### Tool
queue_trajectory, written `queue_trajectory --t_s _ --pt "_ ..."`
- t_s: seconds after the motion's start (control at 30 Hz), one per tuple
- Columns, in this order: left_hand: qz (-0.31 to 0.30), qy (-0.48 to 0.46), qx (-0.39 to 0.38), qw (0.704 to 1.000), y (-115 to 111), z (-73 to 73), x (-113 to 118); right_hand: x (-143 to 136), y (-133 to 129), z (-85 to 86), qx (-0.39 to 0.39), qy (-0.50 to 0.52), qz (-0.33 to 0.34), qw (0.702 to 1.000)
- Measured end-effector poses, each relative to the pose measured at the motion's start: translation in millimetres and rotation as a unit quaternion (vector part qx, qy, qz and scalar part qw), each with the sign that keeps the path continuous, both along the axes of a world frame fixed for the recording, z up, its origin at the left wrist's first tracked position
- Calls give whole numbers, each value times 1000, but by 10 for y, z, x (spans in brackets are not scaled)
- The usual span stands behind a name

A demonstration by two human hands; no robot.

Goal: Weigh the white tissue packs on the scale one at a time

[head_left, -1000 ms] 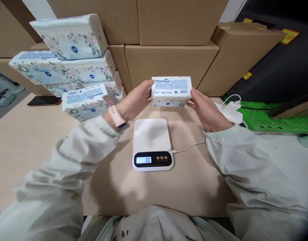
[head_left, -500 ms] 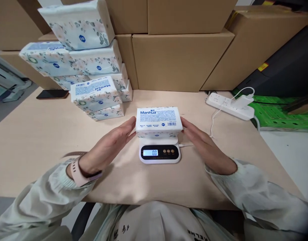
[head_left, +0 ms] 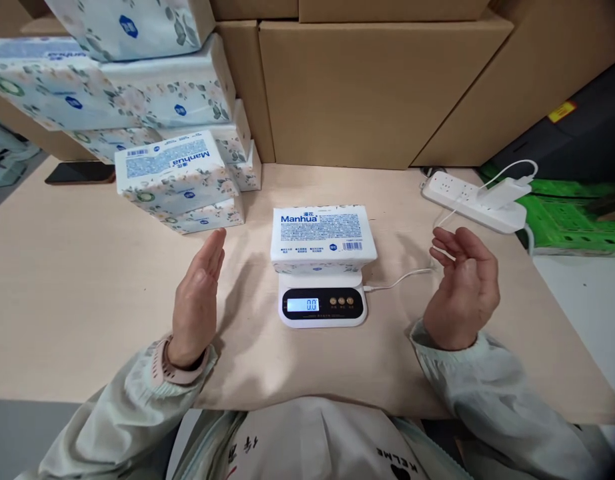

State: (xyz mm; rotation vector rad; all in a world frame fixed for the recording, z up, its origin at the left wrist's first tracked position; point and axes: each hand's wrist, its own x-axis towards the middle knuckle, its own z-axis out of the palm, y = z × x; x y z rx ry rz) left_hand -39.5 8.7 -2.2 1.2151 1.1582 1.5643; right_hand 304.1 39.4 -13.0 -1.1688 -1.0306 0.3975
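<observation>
A white pack of tissues (head_left: 322,237) printed "Manhua" rests on top of a small white digital scale (head_left: 322,320), hiding most of its platform. The lit display reads 0.0. My left hand (head_left: 196,300) is raised to the left of the scale, apart from the pack, with its fingers stretched out and nothing held. To the right, my right hand (head_left: 461,290) is also off the pack, palm turned inward and fingers loosely curved and apart. It holds nothing.
Stacked tissue packs (head_left: 172,177) stand at the back left, beside a dark phone (head_left: 80,173). Cardboard boxes (head_left: 372,93) line the back. A white power strip (head_left: 470,203) lies at the right, and a thin white cable (head_left: 400,280) leads from the scale.
Both my hands have moved away from the sides of the tissue pack, the left one leftward and the right one rightward. The pack stays on the scale, and the view has shifted closer.
</observation>
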Motion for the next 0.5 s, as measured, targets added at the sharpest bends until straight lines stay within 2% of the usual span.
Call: queue_trajectory --t_s 0.3,0.5 --pt "7 0 -21 1000 44 -39 -13 -26 -61 -56 -32 7 40 999" --pt "15 -8 -19 1000 61 -21 28 -39 -56 -33 -13 43 55 997"
